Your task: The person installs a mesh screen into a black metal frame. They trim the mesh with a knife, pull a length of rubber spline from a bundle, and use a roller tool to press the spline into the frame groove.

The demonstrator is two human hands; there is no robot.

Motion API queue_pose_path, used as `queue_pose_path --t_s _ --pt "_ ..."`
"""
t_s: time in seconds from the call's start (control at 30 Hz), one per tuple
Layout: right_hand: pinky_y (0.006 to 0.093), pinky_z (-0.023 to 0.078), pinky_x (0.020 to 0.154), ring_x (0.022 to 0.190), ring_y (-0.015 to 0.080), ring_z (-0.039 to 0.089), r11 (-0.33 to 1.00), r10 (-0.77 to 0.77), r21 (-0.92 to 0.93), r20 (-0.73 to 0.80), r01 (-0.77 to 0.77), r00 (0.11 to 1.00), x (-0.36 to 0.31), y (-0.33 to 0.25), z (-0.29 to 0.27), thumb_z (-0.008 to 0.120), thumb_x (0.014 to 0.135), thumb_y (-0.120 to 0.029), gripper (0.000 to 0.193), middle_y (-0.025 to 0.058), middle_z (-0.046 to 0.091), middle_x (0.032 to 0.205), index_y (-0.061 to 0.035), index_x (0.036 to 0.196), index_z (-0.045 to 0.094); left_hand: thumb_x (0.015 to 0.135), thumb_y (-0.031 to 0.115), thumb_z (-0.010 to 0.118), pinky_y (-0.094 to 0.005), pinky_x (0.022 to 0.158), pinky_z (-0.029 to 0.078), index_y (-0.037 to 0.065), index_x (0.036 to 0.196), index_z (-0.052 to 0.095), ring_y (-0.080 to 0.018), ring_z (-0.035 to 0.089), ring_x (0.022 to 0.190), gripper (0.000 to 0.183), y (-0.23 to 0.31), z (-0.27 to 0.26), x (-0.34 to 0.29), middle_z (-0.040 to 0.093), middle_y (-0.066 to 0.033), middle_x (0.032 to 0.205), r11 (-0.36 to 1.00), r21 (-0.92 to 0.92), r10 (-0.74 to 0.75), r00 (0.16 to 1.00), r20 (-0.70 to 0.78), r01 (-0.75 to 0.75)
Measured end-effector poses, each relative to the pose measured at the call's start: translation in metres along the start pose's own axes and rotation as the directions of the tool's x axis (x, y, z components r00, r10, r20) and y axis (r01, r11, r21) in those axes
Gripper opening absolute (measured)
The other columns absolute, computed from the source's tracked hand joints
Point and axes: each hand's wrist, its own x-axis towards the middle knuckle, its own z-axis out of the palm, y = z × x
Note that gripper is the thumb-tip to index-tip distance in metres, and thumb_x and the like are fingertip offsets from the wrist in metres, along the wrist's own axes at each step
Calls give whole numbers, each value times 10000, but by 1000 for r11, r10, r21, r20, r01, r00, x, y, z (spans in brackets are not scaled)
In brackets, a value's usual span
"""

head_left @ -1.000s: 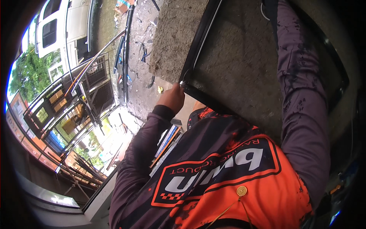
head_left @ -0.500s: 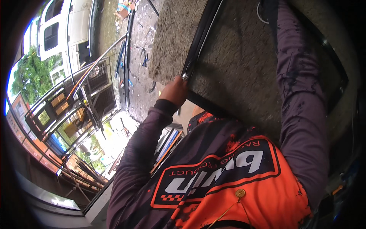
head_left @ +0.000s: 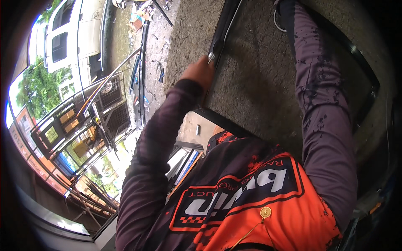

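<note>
I find the left hand (head_left: 197,74) at upper centre of the picture, fingers closed around a small hand tool (head_left: 211,56). The tool's bright metal end bears on, or sits just beside, the long side of a black frame (head_left: 226,121); I cannot tell which. That frame lies on a rough brown surface (head_left: 190,33), one side rising to the top edge of the picture, another slanting from the corner towards the lower right.

The right sleeve (head_left: 320,83) extends to the top of the picture at right of centre. I cannot see the right hand, so its grip goes unrecorded. A pale loop (head_left: 275,21) shows beside the cuff.

Progress: above the tool, a thin grey cord (head_left: 233,19) lies in plain view along the inner side of the bar. Between the tool and the corner below, I note no such cord standing out. My judgement is that the lower stretch has been worked and the stretch above, up to the top edge, is outstanding. Beyond that edge I cannot assess.

A small silver cylinder (head_left: 198,129) lies apart, below the corner, on the pale floor near the picture's centre.
</note>
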Motion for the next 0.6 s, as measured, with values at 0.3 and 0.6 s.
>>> queue_pose_path --t_s 0.3,0.6 --pt "441 512 776 881 364 675 1000 -8 -6 -97 8 995 -2 0 5 667 826 -490 466 212 693 911 -42 949 698 983 347 444 -550 770 493 -26 999 550 -501 624 852 388 12 -10 36 641 -309 836 998 48 44 998 -43 -42" --pt "450 513 743 844 361 671 997 32 -69 -31 -34 999 -3 -6 -4 662 819 -486 425 187 693 866 -63 848 700 988 335 425 -524 797 508 -50 985 581 -462 647 850 415 42 -30 69 653 -300 828 987 151 65 997 -43 -58"
